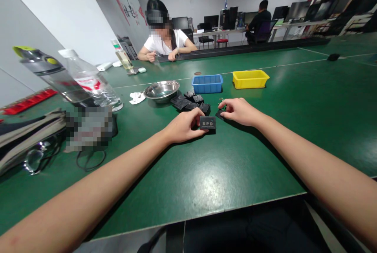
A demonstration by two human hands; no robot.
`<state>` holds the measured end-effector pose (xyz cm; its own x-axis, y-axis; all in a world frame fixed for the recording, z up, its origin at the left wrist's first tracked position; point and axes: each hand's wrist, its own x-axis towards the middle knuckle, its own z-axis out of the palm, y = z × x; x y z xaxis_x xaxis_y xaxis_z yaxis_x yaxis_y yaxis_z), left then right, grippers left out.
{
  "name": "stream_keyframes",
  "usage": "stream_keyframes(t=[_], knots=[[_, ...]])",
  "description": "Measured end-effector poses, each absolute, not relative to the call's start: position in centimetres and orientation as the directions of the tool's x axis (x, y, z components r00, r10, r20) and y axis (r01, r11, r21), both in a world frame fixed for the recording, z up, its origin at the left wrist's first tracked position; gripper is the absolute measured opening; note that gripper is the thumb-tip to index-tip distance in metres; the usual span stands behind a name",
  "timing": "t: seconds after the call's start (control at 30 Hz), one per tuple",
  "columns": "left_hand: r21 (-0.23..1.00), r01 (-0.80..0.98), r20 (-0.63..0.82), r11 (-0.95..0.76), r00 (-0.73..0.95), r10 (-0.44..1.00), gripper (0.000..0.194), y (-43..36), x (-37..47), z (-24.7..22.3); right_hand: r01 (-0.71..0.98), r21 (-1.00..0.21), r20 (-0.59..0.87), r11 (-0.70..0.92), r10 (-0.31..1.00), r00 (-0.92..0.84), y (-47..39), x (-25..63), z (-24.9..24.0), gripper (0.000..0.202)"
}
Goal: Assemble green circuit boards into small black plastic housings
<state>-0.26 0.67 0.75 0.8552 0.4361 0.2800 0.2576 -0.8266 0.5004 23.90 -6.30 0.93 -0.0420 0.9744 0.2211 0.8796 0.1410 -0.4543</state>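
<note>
Left forearm: bare from the lower frame edge to the wrist, with no sleeve in view.
Right forearm: bare likewise, with no cuff or sleeve edge inside the frame.
Left hand: bare, with no glove; no ring or band shows on the visible fingers.
Right hand: bare, also ungloved; the fingertips are small and partly turned away, so fine detail such as nails is hard to make out.
Wrists: plain, with no watch, strap or bracelet on either.
Clothing: a dark mass below the table edge at the bottom, possibly the person's lap, too dim to tell.
</note>
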Motion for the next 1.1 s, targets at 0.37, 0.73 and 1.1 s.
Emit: stream_keyframes(t=[0.37, 0.73, 1.1], knots=[[0.497, 0.252, 0.289, -0.830, 0.854, 0.432, 0.031, 0.71, -0.18, 0.73, 0.892, -0.428, 0.193, 0.146, 0.979, -0.068, -6.40, 24.03, 1.10, 0.028], [0.479, 0.270, 0.271, -0.836, 0.860, 0.433, 0.034, 0.75, -0.19, 0.85, 0.879, -0.447, 0.214, 0.166, 0.974, -0.075, -6.35, 24.19, 1.00, 0.019], [0.468, 0.246, 0.283, -0.849, 0.868, 0.408, 0.034, 0.79, -0.20, 0.85, 0.886, -0.434, 0.199, 0.163, 0.977, -0.082, -6.31, 24.20, 0.97, 0.021]])
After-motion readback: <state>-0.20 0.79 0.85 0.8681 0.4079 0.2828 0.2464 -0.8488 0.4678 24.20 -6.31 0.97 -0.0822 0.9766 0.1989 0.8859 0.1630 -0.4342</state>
